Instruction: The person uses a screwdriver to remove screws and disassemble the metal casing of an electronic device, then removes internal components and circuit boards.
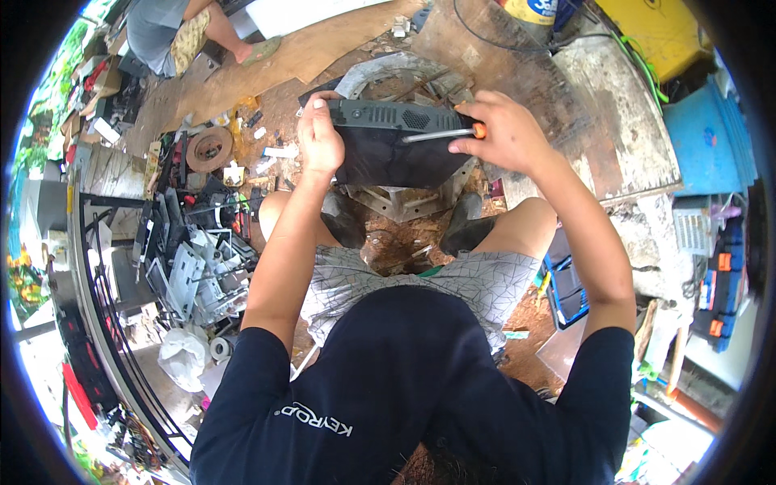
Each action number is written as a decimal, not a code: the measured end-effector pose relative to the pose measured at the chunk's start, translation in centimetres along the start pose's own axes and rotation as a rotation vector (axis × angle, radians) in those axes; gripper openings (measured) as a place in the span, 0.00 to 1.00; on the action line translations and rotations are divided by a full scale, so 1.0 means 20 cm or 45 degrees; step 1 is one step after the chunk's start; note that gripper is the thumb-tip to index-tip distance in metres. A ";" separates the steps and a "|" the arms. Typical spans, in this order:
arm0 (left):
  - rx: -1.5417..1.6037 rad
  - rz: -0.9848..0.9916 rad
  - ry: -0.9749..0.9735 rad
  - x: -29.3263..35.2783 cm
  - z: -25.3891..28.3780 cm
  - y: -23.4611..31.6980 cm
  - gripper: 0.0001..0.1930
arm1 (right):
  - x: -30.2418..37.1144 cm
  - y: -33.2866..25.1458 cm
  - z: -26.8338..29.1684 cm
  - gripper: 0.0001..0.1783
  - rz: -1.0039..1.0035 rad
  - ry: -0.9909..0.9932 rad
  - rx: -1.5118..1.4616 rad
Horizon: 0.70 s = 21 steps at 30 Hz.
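A flat black electronic device (388, 158) with vent slots along its far edge is tilted up in front of my knees; its exact kind is unclear. My left hand (321, 136) grips its left end, thumb on top. At the other end my right hand (505, 133) holds a screwdriver (440, 135), its orange handle partly hidden in the fingers. The metal shaft points left across the device, just below the vents. Whether the tip touches the casing cannot be made out. Under the device stands a pale metal frame (398, 206), between my boots.
Metal scrap (190, 279) is heaped on the left, near a black metal rack (97, 267). A brown ring (209, 149) lies among small parts. On the right are a worn wooden board (614, 121), a blue container (703, 137) and a blue tray (566, 279). Another person (174, 36) sits far left.
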<state>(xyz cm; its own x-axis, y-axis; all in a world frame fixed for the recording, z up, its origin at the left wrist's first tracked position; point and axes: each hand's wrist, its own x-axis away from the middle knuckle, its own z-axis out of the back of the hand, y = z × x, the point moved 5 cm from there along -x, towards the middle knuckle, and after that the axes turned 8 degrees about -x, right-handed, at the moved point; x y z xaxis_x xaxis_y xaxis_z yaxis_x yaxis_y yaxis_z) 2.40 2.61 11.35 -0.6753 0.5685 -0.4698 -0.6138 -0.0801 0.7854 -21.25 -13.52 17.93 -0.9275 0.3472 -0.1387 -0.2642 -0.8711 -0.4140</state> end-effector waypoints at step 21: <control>0.360 0.081 -0.281 0.01 -0.13 -0.28 0.26 | 0.15 -0.15 -0.05 0.28 -0.077 0.158 0.017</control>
<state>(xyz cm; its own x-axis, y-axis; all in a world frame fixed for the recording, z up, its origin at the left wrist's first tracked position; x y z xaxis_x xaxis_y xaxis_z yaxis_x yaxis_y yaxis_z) 4.61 0.96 5.80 -0.5849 0.7353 -0.3425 -0.4155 0.0911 0.9050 -22.98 -9.42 17.84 -0.8702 0.4387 -0.2242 -0.3228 -0.8515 -0.4132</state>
